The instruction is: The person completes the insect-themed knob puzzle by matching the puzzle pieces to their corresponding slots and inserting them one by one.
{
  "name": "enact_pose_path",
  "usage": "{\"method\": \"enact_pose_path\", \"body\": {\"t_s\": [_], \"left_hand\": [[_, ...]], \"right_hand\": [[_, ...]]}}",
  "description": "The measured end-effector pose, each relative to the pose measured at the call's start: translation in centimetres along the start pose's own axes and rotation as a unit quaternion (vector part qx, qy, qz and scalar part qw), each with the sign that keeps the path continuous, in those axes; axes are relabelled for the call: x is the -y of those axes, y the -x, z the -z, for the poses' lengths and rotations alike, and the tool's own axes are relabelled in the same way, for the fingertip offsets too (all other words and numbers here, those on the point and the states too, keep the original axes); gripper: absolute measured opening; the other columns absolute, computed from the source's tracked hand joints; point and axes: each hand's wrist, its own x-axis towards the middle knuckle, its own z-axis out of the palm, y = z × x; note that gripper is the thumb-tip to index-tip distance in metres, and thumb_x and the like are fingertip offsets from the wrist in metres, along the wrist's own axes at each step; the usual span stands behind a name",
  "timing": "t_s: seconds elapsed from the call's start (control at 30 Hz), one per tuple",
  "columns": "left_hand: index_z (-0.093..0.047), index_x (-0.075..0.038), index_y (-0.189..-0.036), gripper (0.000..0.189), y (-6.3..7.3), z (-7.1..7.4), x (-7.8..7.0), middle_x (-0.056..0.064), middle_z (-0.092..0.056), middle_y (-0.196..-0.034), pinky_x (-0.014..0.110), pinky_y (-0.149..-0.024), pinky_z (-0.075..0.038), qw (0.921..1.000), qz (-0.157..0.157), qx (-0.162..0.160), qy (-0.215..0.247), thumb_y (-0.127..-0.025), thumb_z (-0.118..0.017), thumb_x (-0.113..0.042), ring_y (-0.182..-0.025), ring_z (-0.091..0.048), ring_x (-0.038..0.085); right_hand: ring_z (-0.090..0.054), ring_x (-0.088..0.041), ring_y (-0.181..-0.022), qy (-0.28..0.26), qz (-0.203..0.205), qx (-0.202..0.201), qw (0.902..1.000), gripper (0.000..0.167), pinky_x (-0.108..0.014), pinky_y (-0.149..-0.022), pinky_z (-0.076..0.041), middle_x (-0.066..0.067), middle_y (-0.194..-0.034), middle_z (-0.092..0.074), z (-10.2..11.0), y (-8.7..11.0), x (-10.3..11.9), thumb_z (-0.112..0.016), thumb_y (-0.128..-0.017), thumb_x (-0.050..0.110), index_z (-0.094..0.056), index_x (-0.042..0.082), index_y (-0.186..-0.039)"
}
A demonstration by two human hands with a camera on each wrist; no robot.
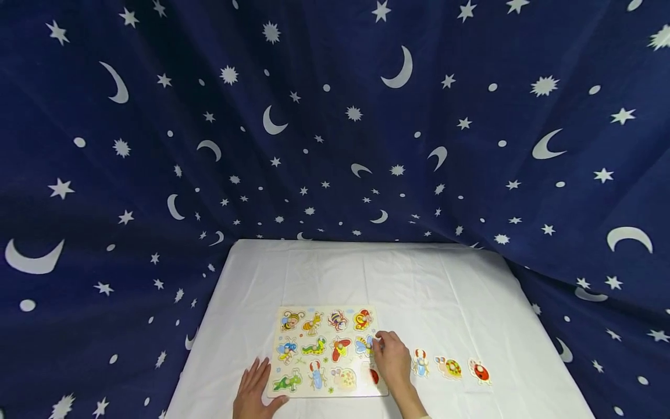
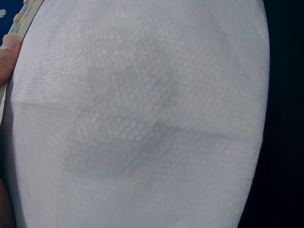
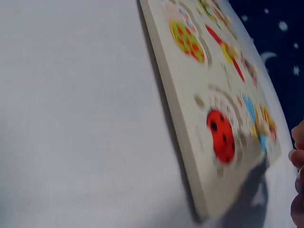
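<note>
A wooden peg puzzle board (image 1: 309, 364) with insect pictures lies flat on the table. My left hand (image 1: 256, 390) rests at its lower left corner, fingers spread; the thumb (image 2: 9, 50) touches the board's edge in the left wrist view. Over the right edge hovers my right hand (image 1: 394, 358), fingers bent, beside a blue-and-yellow bee piece (image 1: 364, 345). In the right wrist view its fingertips (image 3: 297, 156) are apart from that bee's knob, and no piece shows between them. The board's printed ladybug (image 3: 222, 137) and snail (image 3: 187, 42) spots hold no knobbed pieces.
Right of the board, a blue beetle piece (image 1: 420, 363), a snail piece (image 1: 449, 368) and a red ladybug piece (image 1: 479, 371) lie in a row on the white tablecloth (image 1: 335, 273). A dark blue curtain (image 1: 324, 139) with stars and moons surrounds the table.
</note>
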Motion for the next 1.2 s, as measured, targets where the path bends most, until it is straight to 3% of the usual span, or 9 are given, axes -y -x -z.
{"method": "enact_pose_path", "body": {"t_s": [0.17,0.23,0.33,0.47,0.7,0.87,1.0,1.1,1.2], "left_hand": [[-0.047,-0.006,-0.143,0.105,0.1,0.3,-0.3,0.007,-0.043,-0.154,0.039,-0.128,-0.003,0.9999,-0.012,-0.007,0.007,-0.067,-0.066,-0.076,-0.147,-0.026,0.032],[-0.046,-0.007,-0.144,0.105,0.1,0.4,-0.4,0.005,-0.042,-0.154,0.041,-0.127,-0.005,1.0,-0.006,0.002,0.008,-0.067,-0.066,-0.076,-0.147,-0.025,0.033],[-0.045,-0.008,-0.145,0.106,0.1,0.4,-0.4,0.004,-0.04,-0.156,0.031,-0.128,0.007,0.9999,0.001,0.015,0.007,-0.067,-0.065,-0.077,-0.148,-0.024,0.032],[-0.045,-0.008,-0.145,0.107,0.1,0.3,-0.3,0.003,-0.04,-0.156,0.011,-0.118,0.022,0.9999,0.0,0.015,-0.002,-0.067,-0.063,-0.079,-0.148,-0.024,0.032],[-0.048,-0.008,-0.143,0.107,0.0,0.3,-0.1,0.003,-0.043,-0.153,0.006,-0.114,0.024,0.9998,-0.012,-0.004,-0.016,-0.066,-0.061,-0.081,-0.147,-0.027,0.03],[-0.049,-0.009,-0.142,0.105,0.2,0.1,0.0,0.002,-0.046,-0.151,0.0,-0.108,0.024,0.9995,-0.014,-0.01,-0.025,-0.067,-0.06,-0.082,-0.152,-0.016,0.013],[-0.052,-0.008,-0.14,0.103,0.4,0.0,0.0,0.003,-0.049,-0.149,-0.001,-0.109,0.023,0.999,-0.026,-0.027,-0.025,-0.068,-0.062,-0.08,-0.142,0.014,-0.016],[-0.053,-0.008,-0.139,0.102,0.3,0.0,0.0,0.003,-0.05,-0.148,-0.001,-0.108,0.023,0.9982,-0.034,-0.037,-0.033,-0.068,-0.061,-0.081,-0.129,0.025,-0.025],[-0.052,-0.008,-0.14,0.103,0.1,0.0,0.1,0.003,-0.05,-0.148,-0.001,-0.108,0.024,0.9972,-0.042,-0.043,-0.044,-0.068,-0.058,-0.083,-0.129,0.027,-0.024]], "right_hand": [[-0.048,-0.004,-0.052,0.01,-0.045,-0.002,0.9989,0.013,-0.017,-0.043,-0.037,0.002,-0.068,-0.059,0.9,-0.1,-2.0,-0.079,-0.075,0.01,-0.073,0.008,-0.086],[-0.05,-0.007,-0.053,0.017,-0.063,-0.002,0.9979,0.013,-0.019,-0.043,-0.038,-0.001,-0.071,-0.06,1.3,-0.1,-2.8,-0.078,-0.076,0.01,-0.073,0.007,-0.088],[-0.057,-0.015,-0.056,0.032,-0.085,-0.001,0.9958,0.015,-0.025,-0.043,-0.043,-0.008,-0.078,-0.063,2.0,0.1,-4.2,-0.077,-0.077,0.011,-0.072,0.005,-0.09],[-0.063,-0.027,-0.061,0.051,-0.12,-0.001,0.9914,0.018,-0.036,-0.044,-0.046,-0.014,-0.086,-0.065,2.9,0.4,-5.7,-0.076,-0.077,0.013,-0.072,0.005,-0.093],[-0.065,-0.039,-0.072,0.071,-0.173,0.02,0.9821,0.024,-0.049,-0.051,-0.05,-0.021,-0.093,-0.063,4.0,0.9,-6.8,-0.072,-0.079,0.013,-0.07,0.0,-0.099],[-0.064,-0.039,-0.075,0.075,-0.185,0.021,0.9797,0.023,-0.05,-0.053,-0.05,-0.022,-0.094,-0.062,3.9,1.3,-6.9,-0.071,-0.08,0.014,-0.069,-0.001,-0.097],[-0.064,-0.039,-0.075,0.074,-0.181,0.013,0.9807,0.019,-0.051,-0.053,-0.05,-0.02,-0.091,-0.062,3.8,1.4,-6.9,-0.07,-0.081,0.015,-0.069,0.0,-0.093],[-0.063,-0.038,-0.073,0.071,-0.18,0.005,0.981,0.018,-0.051,-0.052,-0.049,-0.02,-0.089,-0.062,3.7,1.4,-7.0,-0.07,-0.081,0.015,-0.069,0.0,-0.091],[-0.063,-0.037,-0.07,0.07,-0.182,0.0,0.9807,0.017,-0.051,-0.052,-0.049,-0.02,-0.088,-0.061,3.6,1.5,-7.1,-0.069,-0.081,0.014,-0.069,0.0,-0.091]]}}
